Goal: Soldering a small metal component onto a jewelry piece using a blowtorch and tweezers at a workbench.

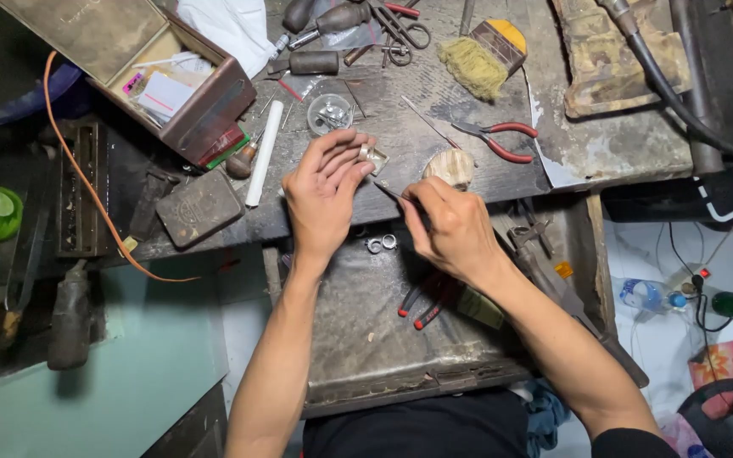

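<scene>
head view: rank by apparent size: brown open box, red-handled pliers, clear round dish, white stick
1. brown open box
2. white stick
3. red-handled pliers: overall extent close to the stick's, order unsure
4. clear round dish

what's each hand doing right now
Left hand: closed on a small ring.
Right hand: closed on a thin tool.

Two hands: left hand [322, 191], right hand [450, 227]. Two small rings [382, 243] lie below them. One red-handled pliers [495, 137], one brush [478, 59], one white tube [264, 153] above.
</scene>
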